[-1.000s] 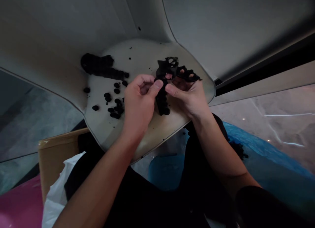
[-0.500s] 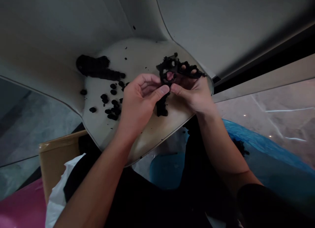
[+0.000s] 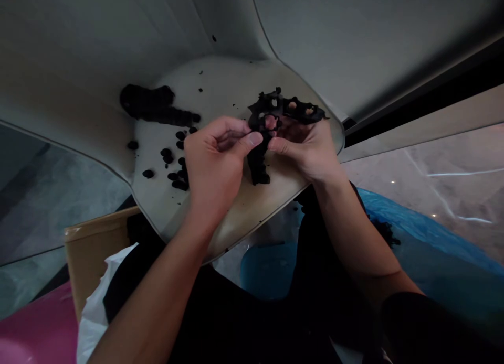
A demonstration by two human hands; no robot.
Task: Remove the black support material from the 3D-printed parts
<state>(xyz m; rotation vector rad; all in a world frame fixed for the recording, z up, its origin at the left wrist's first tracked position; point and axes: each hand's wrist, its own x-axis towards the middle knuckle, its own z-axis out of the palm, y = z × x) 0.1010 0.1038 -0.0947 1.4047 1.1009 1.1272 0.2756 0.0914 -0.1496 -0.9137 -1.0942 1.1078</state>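
Over a pale padded seat [image 3: 220, 86], my right hand [image 3: 311, 146] grips a floppy black sheet with round holes [image 3: 275, 104] from below, its thumb near the lower edge. Skin shows through several holes. My left hand [image 3: 218, 159] has thumb and forefinger pinched at the sheet's left edge; whether a small piece sits between the fingertips is too dark to tell. A black strip of the sheet [image 3: 258, 162] hangs down between the hands. Small black oval pieces [image 3: 166, 155] lie left of my left hand. A stack of long black parts [image 3: 149, 104] rests at the seat's left.
A cardboard box [image 3: 90, 243] with white plastic [image 3: 94, 306] stands at lower left, beside something pink [image 3: 43, 327]. Below the seat is a blue object [image 3: 268, 269]. At right lies a large blue bag [image 3: 441, 248] with black scraps in it.
My left hand has shifted slightly left and its fingertips are a little farther from my right thumb. More of the hanging black strip shows between the hands.
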